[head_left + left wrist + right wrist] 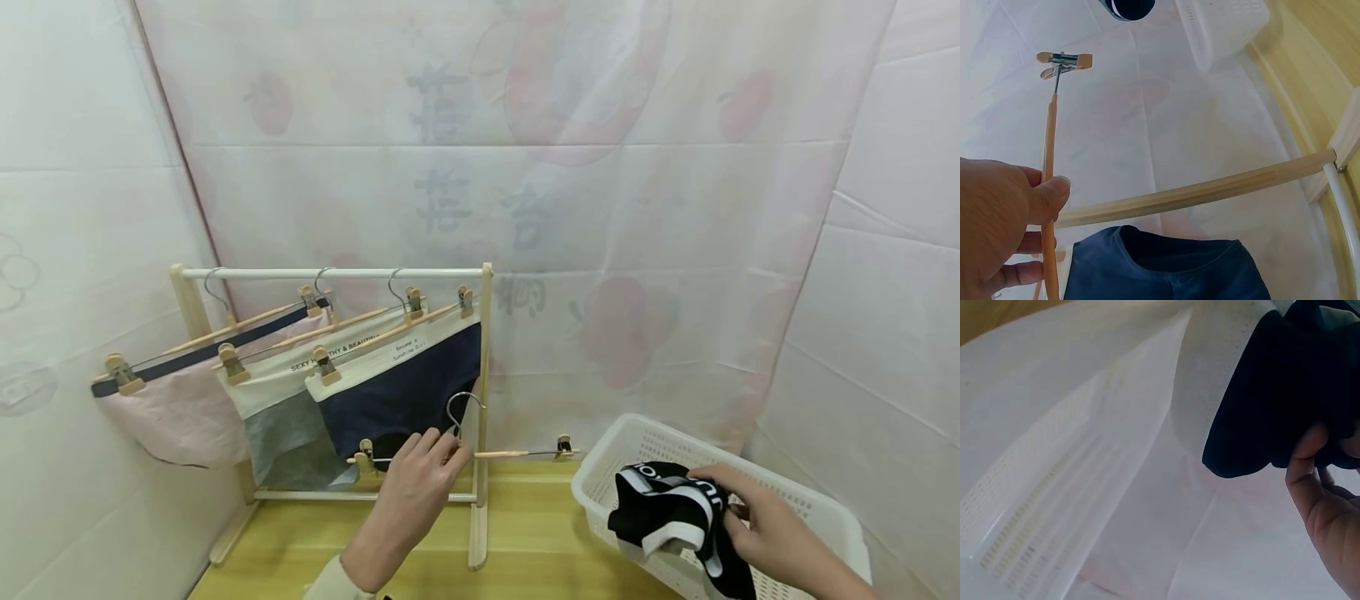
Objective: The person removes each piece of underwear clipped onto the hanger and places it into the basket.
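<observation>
My left hand (417, 486) grips the middle of a wooden clip hanger (504, 454), just below its metal hook. The hanger lies roughly level in front of the rack's right post, and no garment hangs from its two clips. In the left wrist view, the thumb and fingers wrap the wooden bar (1050, 140). With my right hand (772, 525) I pinch a bunched pair of black underpants (632, 512) with a white-lettered band, over the white basket (588, 490). Dark cloth (1272, 406) hangs between thumb and fingers in the right wrist view.
A small wooden rack (485, 358) with a white top rail stands at left. Pink underpants (176, 408), grey-and-cream underpants (288, 442) and navy-and-cream underpants (405, 383) hang there from clip hangers. Beneath is a yellow wood-grain tabletop (540, 533); printed curtains surround it.
</observation>
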`<state>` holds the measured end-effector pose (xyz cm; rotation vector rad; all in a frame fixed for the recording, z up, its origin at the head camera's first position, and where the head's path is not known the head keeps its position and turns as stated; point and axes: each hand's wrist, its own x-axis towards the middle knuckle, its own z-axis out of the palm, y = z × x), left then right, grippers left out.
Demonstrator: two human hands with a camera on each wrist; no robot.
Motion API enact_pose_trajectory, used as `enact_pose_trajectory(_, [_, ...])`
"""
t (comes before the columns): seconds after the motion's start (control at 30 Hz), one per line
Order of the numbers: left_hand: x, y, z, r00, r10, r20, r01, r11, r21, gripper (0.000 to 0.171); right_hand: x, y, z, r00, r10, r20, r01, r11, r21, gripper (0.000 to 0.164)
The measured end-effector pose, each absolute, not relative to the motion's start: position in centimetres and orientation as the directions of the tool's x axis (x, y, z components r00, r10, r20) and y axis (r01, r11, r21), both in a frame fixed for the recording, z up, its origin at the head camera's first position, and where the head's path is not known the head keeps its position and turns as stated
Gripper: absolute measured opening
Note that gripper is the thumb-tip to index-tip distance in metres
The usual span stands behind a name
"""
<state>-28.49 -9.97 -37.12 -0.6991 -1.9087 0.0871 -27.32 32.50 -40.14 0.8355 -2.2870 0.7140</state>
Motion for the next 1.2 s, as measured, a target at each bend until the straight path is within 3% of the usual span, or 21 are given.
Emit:
enact_pose_trajectory(0.27, [-28.5, -9.9, -37.0, -0.248, 0.509, 0.824, 0.424, 0.822, -0.38, 0.023, -27.9, 35.3, -39.7, -0.781, -0.292, 0.552, -0.543, 0.754, -0.37, 0.062])
enact_pose_trajectory(0.67, [-28.9, -10.2, -37.6, -0.297, 0.511, 0.807, 0.428, 0.826, -0.366, 0.022, -29.5, 39.8, -40.8, -0.851, -0.231, 0.472, -0.416, 0.845, -0.337, 0.052])
enact_pose_trajectory(0.8, [-29.0, -10.2, -37.8, -0.294, 0.513, 0.807, 0.427, 0.825, -0.369, 0.021, -29.7, 41.4, -41.7, -0.844, -0.275, 0.46, -0.449, 0.832, -0.326, 0.048])
enact_pose_trajectory(1.2, [-28.6, -10.3, -37.5, -0.341, 0.509, 0.791, 0.425, 0.834, -0.353, 0.019, -29.9, 43.5, -43.1, -0.71, -0.425, 0.561, -0.584, 0.801, -0.132, 0.054])
